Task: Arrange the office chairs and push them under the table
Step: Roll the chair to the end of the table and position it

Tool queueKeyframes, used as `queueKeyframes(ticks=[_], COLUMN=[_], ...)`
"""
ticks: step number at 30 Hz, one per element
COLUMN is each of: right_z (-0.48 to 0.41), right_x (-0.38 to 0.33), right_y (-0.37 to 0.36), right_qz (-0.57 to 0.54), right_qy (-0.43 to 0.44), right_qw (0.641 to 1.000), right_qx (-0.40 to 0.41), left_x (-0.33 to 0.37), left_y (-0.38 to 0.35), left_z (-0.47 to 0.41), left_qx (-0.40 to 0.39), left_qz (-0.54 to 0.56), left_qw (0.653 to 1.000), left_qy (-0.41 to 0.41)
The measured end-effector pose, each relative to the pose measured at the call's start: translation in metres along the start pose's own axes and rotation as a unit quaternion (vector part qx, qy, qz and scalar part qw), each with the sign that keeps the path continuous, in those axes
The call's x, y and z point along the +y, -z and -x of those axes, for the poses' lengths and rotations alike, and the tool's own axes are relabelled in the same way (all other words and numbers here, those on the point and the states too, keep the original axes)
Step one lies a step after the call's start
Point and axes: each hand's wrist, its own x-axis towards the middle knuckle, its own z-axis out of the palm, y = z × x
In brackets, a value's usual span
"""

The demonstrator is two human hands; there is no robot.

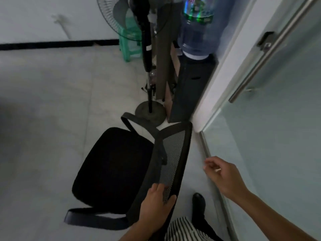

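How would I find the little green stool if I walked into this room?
Look along the white wall with the black strip at its foot, to the tall standing fan. The green stool sits on the floor behind that fan, seen partly through its cage. It is the only bright green thing there; the water dispenser beside it is dark.

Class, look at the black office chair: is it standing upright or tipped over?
Upright. The office chair shows its seat flat, facing up, the mesh backrest rising above it, and the left hand gripping the backrest's edge. Its wheels are hidden.

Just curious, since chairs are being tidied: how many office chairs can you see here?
1. The chair stands mid-floor by the glass door, its backrest gripped by the left hand. Others may be out of view.
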Motion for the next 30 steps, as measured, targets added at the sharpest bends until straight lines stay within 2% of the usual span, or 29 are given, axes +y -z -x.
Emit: queueKeyframes(ticks=[3,7,12,14,19,25,30], right_z=[-0.048,-0.107,-0.155,-0.162,-0.185,-0.228,-0.267], right_x=[0.006,0.013,0.012,0.008,-0.01,-0.086,-0.166], right_y=[-0.003,-0.018,-0.055,-0.068,-0.087,-0.147,-0.198], right_qz=[0.114,0.211,0.264,0.267,0.283,0.293,0.357], right_qy=[0.111,0.279,0.358,0.395,0.425,0.418,0.371], right_qw=[0.987,0.934,0.886,0.87,0.851,0.849,0.83], right_qx=[-0.034,-0.067,-0.128,-0.127,-0.124,-0.133,-0.214], left_x=[0.006,0.017,0.022,0.022,0.005,-0.05,-0.105], left_y=[-0.019,-0.045,-0.057,-0.058,-0.038,0.036,0.114], left_z=[0.006,0.019,0.031,0.032,0.016,-0.019,-0.048], left_qx=[0.071,0.187,0.251,0.277,0.321,0.348,0.341], left_qz=[-0.007,-0.005,-0.068,-0.07,-0.065,-0.061,-0.039], left_qw=[0.995,0.971,0.916,0.898,0.882,0.872,0.877], left_qy=[0.065,0.152,0.306,0.335,0.34,0.34,0.336])
